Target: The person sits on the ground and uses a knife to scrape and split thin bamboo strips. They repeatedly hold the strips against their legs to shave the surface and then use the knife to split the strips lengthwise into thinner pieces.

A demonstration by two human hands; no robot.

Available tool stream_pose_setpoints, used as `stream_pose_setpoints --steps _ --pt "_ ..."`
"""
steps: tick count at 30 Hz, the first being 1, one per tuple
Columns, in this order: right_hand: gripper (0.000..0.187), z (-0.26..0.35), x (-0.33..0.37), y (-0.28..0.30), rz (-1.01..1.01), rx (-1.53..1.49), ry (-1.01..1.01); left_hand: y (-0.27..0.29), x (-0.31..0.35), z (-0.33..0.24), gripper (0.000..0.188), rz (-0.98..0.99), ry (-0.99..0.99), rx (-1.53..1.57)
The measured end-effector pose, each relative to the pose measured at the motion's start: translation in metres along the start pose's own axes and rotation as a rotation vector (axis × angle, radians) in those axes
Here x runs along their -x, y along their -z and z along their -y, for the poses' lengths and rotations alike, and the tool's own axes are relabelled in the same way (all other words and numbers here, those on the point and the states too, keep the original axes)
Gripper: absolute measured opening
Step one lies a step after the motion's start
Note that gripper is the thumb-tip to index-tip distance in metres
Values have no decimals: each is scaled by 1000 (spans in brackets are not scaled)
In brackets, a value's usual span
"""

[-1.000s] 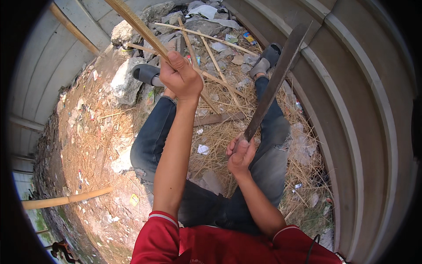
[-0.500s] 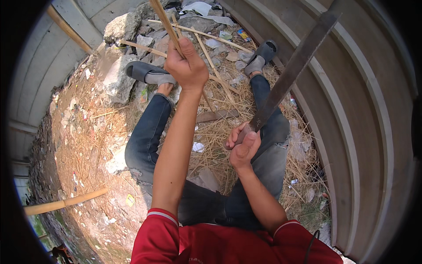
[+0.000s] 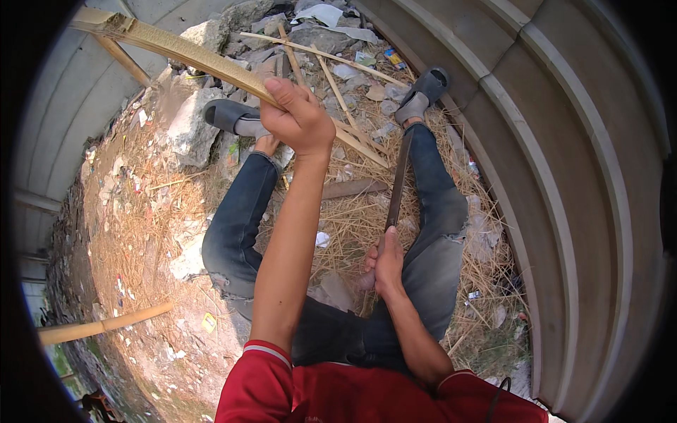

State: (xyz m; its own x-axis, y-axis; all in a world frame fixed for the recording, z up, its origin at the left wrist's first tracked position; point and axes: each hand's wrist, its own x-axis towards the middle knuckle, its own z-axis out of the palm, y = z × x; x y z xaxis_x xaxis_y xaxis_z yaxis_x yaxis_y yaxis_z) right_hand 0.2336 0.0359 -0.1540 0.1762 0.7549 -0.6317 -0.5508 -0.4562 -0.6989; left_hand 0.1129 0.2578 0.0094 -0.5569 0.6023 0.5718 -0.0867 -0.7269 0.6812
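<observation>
Bamboo strip (image 3: 183, 55) sits clamped in the left hand (image 3: 300, 121), raised above the ground (image 3: 151, 233); its outer end fades into the dark rim, and where the lower end stops among the sticks (image 3: 337, 88) is hard to tell. The right hand (image 3: 385, 261) is closed around a long knife (image 3: 400, 180), hiding most of the handle; the blade shows nearly edge-on. Lettering on the red shirt (image 3: 338, 395) is cut off, and wrapper (image 3: 395, 58) print is too small to read. Rocks (image 3: 194, 130) lie toward the ground's far edge; a ribbed wall (image 3: 564, 141) closes its right edge.
</observation>
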Motion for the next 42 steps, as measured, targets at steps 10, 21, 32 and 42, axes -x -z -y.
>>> stream_pose_setpoints --steps 10,21,32,42 --pt "49 80 15 -9 189 86 295 4 -11 -60 52 -55 46 -41" --pt "43 -43 -16 5 177 281 696 12 16 -13 46 -81 -101 -384" --pt "53 25 -8 -9 233 -78 -456 27 8 -8 43 -88 -188 -372" --pt "34 -83 -24 33 -50 705 379 2 16 -18 44 -55 -121 -510"
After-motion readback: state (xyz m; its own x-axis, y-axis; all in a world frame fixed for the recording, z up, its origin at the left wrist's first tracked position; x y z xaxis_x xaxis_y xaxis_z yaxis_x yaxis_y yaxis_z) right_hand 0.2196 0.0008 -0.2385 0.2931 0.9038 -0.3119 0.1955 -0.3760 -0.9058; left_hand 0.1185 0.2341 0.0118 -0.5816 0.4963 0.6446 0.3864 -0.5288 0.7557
